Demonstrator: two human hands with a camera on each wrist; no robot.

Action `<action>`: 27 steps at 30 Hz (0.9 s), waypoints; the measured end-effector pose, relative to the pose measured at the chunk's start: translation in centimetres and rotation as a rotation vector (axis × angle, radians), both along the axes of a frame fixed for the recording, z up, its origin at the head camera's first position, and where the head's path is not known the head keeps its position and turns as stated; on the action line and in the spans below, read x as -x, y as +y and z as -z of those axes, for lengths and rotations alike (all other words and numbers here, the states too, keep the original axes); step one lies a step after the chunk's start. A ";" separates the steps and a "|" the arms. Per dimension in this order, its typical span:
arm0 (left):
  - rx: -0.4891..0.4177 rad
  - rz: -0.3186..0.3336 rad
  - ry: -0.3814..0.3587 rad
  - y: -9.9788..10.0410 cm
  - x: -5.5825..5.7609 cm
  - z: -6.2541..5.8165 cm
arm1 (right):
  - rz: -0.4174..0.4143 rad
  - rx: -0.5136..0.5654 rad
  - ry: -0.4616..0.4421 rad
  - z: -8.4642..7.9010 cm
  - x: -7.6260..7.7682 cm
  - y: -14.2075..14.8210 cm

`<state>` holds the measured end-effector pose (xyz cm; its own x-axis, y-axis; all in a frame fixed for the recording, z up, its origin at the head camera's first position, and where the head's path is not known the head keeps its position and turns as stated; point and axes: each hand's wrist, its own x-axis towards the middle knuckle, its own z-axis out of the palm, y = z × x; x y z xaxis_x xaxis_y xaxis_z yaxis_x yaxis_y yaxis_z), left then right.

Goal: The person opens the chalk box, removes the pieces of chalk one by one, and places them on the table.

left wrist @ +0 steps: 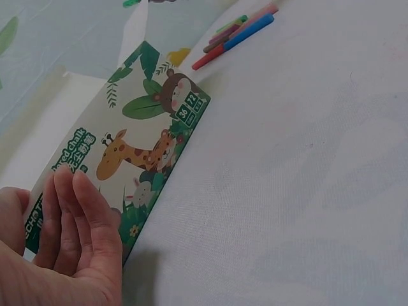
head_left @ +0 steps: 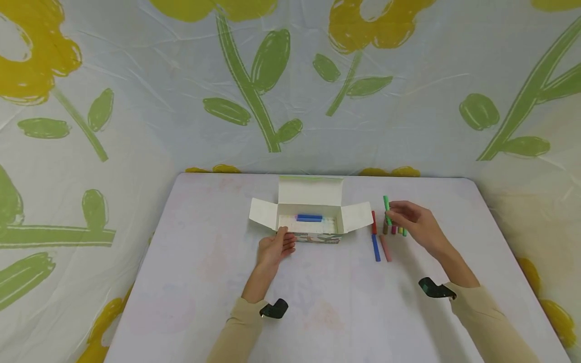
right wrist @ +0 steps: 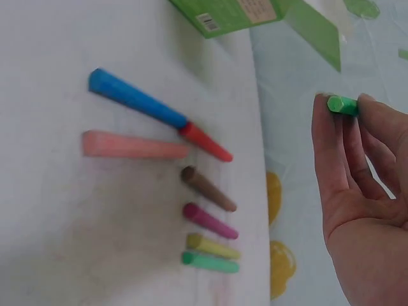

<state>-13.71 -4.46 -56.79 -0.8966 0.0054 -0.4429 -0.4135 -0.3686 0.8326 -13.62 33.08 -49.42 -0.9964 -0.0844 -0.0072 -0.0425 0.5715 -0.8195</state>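
Observation:
My left hand (head_left: 273, 247) grips the near wall of an open chalk box (left wrist: 127, 159), thumb at the rim and fingers along the printed front. Inside the box, two blue chalks (head_left: 309, 218) lie above pale ones. Above the table to the right, my right hand (head_left: 419, 224) pinches a green chalk (right wrist: 343, 105) between thumb and fingertips. Below it on the table lie a blue chalk (right wrist: 137, 99), a red chalk (right wrist: 205, 141), a pink chalk (right wrist: 134, 145), a brown chalk (right wrist: 208, 189), a purple chalk (right wrist: 210, 220), a yellow chalk (right wrist: 213, 246) and another green chalk (right wrist: 210, 262).
The box's back flap (head_left: 310, 191) stands up, and its side flaps (head_left: 362, 217) spread outward. A pale table (head_left: 317, 312) carries everything. Behind it hangs a flower-printed cloth (head_left: 181, 101), close to the far edge.

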 end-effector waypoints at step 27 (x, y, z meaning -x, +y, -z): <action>-0.002 0.005 -0.010 0.0 0.0 0.1 | 0.002 -0.136 -0.106 5.3 -4.6 2.4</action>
